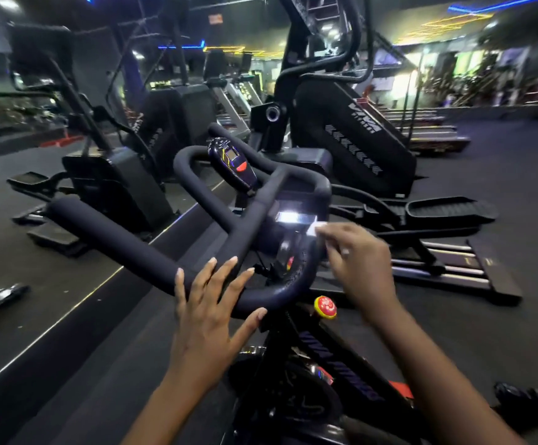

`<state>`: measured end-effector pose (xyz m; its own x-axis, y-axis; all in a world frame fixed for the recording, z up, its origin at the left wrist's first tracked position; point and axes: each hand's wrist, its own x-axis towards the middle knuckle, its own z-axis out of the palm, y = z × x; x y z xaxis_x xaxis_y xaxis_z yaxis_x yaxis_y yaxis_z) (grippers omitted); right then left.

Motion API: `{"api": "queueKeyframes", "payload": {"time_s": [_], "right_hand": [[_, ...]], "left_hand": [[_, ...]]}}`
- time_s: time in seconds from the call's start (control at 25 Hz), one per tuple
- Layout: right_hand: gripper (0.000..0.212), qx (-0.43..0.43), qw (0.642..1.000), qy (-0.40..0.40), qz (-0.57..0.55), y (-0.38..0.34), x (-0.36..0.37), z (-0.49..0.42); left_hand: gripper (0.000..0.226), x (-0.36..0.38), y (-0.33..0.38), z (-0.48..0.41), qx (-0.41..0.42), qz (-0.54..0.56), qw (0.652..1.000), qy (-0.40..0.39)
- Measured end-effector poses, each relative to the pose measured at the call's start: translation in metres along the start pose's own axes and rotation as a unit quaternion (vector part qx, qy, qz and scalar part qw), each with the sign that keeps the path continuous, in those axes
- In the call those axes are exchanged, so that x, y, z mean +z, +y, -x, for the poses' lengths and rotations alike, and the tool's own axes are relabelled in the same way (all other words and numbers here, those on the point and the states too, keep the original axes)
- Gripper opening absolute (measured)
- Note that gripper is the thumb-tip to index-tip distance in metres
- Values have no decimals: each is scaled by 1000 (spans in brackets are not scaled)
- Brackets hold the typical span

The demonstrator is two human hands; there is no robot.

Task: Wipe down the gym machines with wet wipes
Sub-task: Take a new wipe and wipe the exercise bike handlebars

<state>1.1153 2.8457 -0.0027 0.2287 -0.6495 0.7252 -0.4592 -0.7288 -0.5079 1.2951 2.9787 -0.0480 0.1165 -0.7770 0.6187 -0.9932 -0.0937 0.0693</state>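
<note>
A spin bike's black padded handlebar [126,242] fills the middle of the view, with a small console [234,163] mounted at its front. My left hand [211,306] rests on the near curve of the bar, fingers straight and spread. My right hand [354,261] is over the right side of the bar, blurred, fingers curled round a small white wet wipe [317,227] that shows at the fingertips. Below the bar sits a red and yellow knob [325,307] on the bike frame [335,358].
A black stair-climber machine [351,136] stands just beyond the bike on the right, its pedals [450,210] and base rails low beside my right hand. More black machines [113,184] line the left along a mirrored wall. Dark rubber floor [502,175] stretches to the right.
</note>
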Motion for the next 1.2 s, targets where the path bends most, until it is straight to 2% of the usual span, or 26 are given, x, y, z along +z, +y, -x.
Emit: {"api": "queueKeyframes", "payload": {"time_s": [0.12, 0.2, 0.32, 0.4, 0.52, 0.6, 0.68, 0.76, 0.8, 0.84, 0.88, 0.96, 1.0, 1.2], "right_hand": [[27, -22, 975, -160, 154, 15, 10, -35], [24, -44, 956, -205, 205, 10, 14, -33], [44, -97, 958, -198, 186, -11, 8, -12], [50, -113, 952, -204, 200, -29, 5, 10], [46, -109, 954, -185, 207, -62, 6, 50], [42, -124, 966, -176, 146, -74, 7, 57], [36, -132, 973, -171, 87, -74, 3, 35], [30, -131, 973, -127, 143, -54, 1, -6], [30, -111, 963, -151, 195, -41, 3, -30], [29, -98, 939, -215, 248, -29, 6, -49], [27, -97, 906, -292, 291, -19, 11, -62], [26, -131, 849, -373, 351, -9, 19, -70], [26, -153, 838, -377, 365, -9, 20, -69], [29, -202, 839, -359, 357, -51, 11, -21]], "left_hand": [[61, 1, 0, 1, 5, 8, 1000, -4], [60, 3, 0, 0, 6, 14, 1000, -4], [64, 4, 0, 0, 8, 18, 1000, -4], [65, 4, -1, 0, 12, 20, 1000, 0], [64, 3, -2, -1, 19, 23, 1000, 1], [66, 3, -2, -1, 23, 22, 1000, -1], [67, 3, -2, -1, 23, 22, 999, -5], [67, 2, -2, -2, 16, 26, 999, -12], [68, 2, -2, -2, 13, 24, 1000, -15], [68, 2, -2, -3, 12, 21, 1000, -17], [68, 2, -2, -2, 12, 18, 1000, -17], [69, 2, -2, -3, 10, 16, 1000, -16], [69, 3, -2, -3, 9, 15, 1000, -13], [68, 6, -2, -3, 14, 8, 1000, 10]]}}
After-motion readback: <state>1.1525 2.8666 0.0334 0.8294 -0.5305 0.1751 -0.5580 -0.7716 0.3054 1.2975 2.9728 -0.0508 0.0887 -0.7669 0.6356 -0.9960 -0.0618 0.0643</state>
